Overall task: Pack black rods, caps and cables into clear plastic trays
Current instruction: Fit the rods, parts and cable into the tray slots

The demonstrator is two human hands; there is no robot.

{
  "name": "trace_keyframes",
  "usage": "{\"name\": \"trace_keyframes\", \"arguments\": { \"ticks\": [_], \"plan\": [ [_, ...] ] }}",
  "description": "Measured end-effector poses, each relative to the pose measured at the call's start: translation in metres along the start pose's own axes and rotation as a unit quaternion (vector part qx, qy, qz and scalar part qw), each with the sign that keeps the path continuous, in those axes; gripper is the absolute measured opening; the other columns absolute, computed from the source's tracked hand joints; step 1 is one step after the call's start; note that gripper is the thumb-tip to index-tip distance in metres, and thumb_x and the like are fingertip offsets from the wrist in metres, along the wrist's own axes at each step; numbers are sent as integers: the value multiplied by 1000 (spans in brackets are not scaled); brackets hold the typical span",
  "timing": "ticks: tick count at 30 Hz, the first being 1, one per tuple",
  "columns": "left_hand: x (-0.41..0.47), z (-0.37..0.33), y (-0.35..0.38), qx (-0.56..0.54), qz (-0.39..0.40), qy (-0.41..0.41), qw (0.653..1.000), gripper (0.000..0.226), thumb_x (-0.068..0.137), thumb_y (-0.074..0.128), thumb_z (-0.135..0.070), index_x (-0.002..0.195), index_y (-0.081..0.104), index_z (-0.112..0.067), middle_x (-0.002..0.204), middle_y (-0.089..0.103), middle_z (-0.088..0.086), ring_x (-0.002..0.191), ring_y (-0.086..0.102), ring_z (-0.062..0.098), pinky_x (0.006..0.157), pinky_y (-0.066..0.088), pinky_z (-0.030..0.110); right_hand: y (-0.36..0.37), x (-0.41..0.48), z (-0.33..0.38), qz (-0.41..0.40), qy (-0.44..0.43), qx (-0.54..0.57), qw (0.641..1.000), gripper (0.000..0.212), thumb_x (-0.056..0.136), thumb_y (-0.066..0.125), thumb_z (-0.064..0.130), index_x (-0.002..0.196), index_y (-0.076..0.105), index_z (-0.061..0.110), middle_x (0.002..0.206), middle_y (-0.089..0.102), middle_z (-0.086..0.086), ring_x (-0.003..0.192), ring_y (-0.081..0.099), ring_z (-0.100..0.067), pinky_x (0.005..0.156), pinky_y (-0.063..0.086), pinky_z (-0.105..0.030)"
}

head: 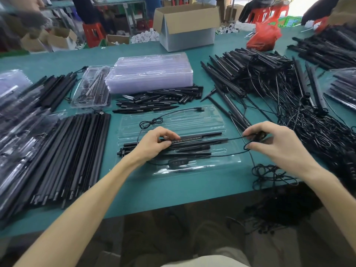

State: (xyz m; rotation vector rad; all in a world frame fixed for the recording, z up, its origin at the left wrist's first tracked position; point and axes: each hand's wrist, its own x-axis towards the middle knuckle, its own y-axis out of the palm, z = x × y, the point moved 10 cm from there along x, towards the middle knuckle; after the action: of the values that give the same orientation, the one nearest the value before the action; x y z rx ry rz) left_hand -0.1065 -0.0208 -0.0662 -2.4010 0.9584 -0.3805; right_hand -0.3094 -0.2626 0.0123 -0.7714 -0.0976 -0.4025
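Tray was clear glossy plastic. Rods in it looked matt black, cable across it too. Table under it was matt green. Beyond it were a brown cardboard box and a glossy red plastic bag.

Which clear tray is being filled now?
The open tray at the near edge: left hand grips a rod in it, right hand pinches its cable. The stack behind is empty.

The left hand is gripping black rods lying in the clear tray on the green table. The right hand is pinching a thin black cable just past the tray's right end (it is trailing back across the rods). Beyond, loose black caps are lying against a stack of empty trays.
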Motion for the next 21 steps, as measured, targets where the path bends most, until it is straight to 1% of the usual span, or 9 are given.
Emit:
{"name": "trace_keyframes", "arguments": {
  "ticks": [1,5,6,9,12,14,16,18,21],
  "plan": [
    [0,0,0,-2,3,2,1000,32,92,65,0,105,76,-27,105,64,-11,95,57,-4,77,36,4,-2,-3,-2,4,2,-8,1000,33,81,79,7,102,72,32,98,70,15,90,66,-3,80,50,-14],
    [0,0,2,1,20,2,1000,34,92,67,-1,104,75,-31,107,63,-9,96,56,-6,78,37,3,1,-9,-7,27,18,-34,999,28,81,81,11,99,73,31,95,70,15,90,65,0,78,52,-20],
    [1,0,3,5,24,0,1000,34,92,67,-1,105,75,-32,108,62,-8,96,56,-7,77,37,3,4,-9,-8,34,20,-44,998,27,81,81,13,100,73,30,96,70,15,90,64,1,78,51,-20],
    [1,-2,4,23,34,5,999,33,92,68,-3,105,74,-33,110,62,-7,99,56,-6,80,36,3,9,-4,-8,52,22,-69,996,23,81,81,20,101,73,29,96,68,14,89,61,3,80,45,-18],
    [-2,-4,4,41,26,20,999,33,92,68,-4,104,72,-35,109,61,-7,100,55,-7,82,36,3,23,2,-4,79,20,-91,992,21,81,81,30,100,74,29,96,66,15,89,60,1,83,47,-24],
    [-3,-4,5,49,16,23,998,31,93,68,-5,105,73,-34,107,60,-8,100,55,-8,83,36,2,33,5,0,91,9,-112,990,17,82,79,33,97,74,28,97,65,13,90,59,-1,83,47,-27],
    [-3,-3,4,58,10,23,998,29,93,68,-6,105,73,-33,106,59,-8,101,56,-7,84,36,2,38,10,2,86,4,-124,989,13,85,77,33,96,73,27,98,64,11,89,58,-3,83,47,-28],
    [-3,-2,4,75,8,22,997,25,93,68,-9,103,74,-31,105,59,-9,100,56,-4,84,36,4,39,15,3,76,7,-122,990,12,86,76,32,96,73,26,99,63,11,91,58,-4,86,48,-31],
    [-5,1,1,87,-3,7,996,19,91,71,-13,97,73,-31,104,59,-10,100,56,-4,84,37,8,39,19,7,63,8,-109,992,10,86,76,32,93,73,26,97,63,10,91,59,-5,88,50,-35]
  ]
}}
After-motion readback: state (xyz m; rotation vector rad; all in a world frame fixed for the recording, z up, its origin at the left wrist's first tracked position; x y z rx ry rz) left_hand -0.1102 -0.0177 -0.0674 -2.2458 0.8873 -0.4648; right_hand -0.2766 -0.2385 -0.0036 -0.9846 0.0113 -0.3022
